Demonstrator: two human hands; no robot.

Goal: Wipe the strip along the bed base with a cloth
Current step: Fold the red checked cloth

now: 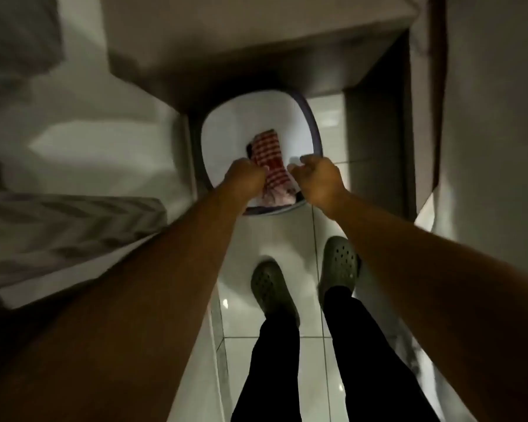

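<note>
A red-and-white checked cloth (269, 153) hangs over a white basin with a dark rim (317, 132) that stands on the tiled floor. My left hand (244, 175) is closed on the cloth's left edge. My right hand (317, 178) is curled at the cloth's right edge, with something pale at its fingertips; whether it grips the cloth is unclear. The bed (83, 141) with white sheets lies to the left, and its base side (186, 166) runs down beside the basin. The picture is dark and blurred.
My feet in grey-green clogs (272, 287) stand on white floor tiles (275, 354) in a narrow gap. A grey cabinet or wall (378, 141) closes the right side. A striped blanket (58, 223) lies on the bed at left.
</note>
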